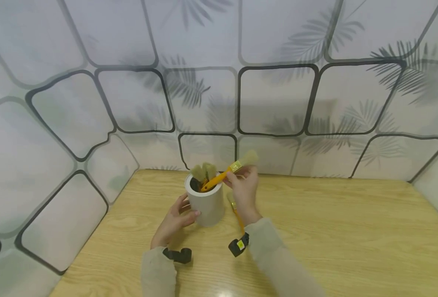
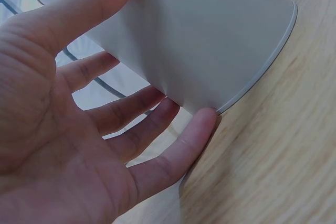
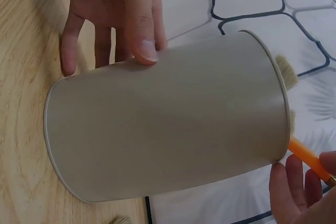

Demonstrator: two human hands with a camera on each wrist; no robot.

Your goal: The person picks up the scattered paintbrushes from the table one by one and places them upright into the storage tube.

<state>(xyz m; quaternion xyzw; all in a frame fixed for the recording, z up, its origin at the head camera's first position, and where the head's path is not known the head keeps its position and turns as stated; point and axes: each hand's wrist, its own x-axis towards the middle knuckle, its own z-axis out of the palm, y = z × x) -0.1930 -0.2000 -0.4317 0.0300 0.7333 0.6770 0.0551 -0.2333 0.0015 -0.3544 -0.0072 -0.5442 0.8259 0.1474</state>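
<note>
A light grey cylindrical container (image 1: pixel 205 209) stands upright on the table. My left hand (image 1: pixel 175 222) holds its left side, thumb on the near wall and fingertips along the far side, as the left wrist view shows on the container wall (image 2: pixel 205 40). In my right hand (image 1: pixel 245 193) I pinch a paintbrush (image 1: pixel 217 180) with an orange handle and gold ferrule. It slants over the rim, handle end at the container's mouth and pale bristles up to the right. Other brushes (image 1: pixel 205 170) stand bristles up inside. Right fingertips (image 3: pixel 278 174) are at the rim in the right wrist view.
Another orange-handled paintbrush (image 1: pixel 238 217) lies on the wooden table (image 1: pixel 345 231), right of the container and partly under my right wrist. A patterned wall covering (image 1: pixel 274 99) rises behind the table's back edge and along the left side.
</note>
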